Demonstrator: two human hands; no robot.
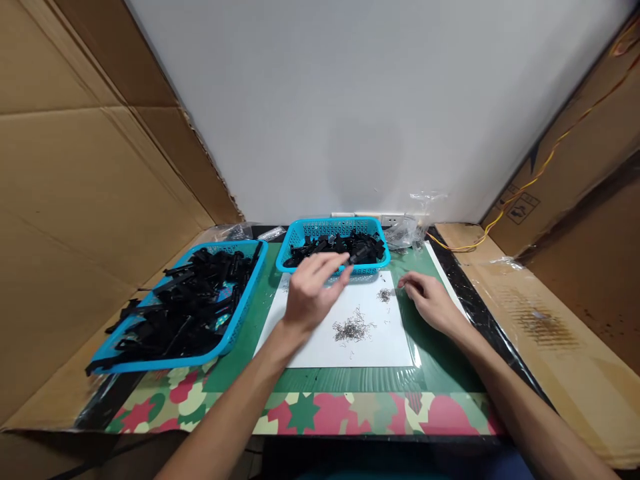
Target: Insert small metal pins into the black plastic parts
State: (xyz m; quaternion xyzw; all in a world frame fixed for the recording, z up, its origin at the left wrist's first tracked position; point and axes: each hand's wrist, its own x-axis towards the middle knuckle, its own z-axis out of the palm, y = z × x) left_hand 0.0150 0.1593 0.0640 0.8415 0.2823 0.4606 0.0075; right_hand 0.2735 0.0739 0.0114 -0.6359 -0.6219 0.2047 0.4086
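Observation:
My left hand (313, 287) is at the front rim of the far blue basket (284, 259). Its thumb and fingers close on a black plastic part (359, 255), which overlaps the black parts in the basket behind. To the right, my right hand (429, 301) hovers low over the green mat, thumb and index finger pinched together; whatever is between them is too small to make out. Beside those fingertips lies a small pile of fine metal pieces (384, 295). A larger pile of thin, spring-like wire pieces (353, 329) rests on the white sheet (310, 353) between my forearms.
A larger blue basket (235, 327) heaped with long black parts stands at left. Clear plastic bags (404, 233) lie by the wall socket (393, 219). Cardboard walls (90, 200) flank the table. A yellow cable (493, 223) runs down the right side.

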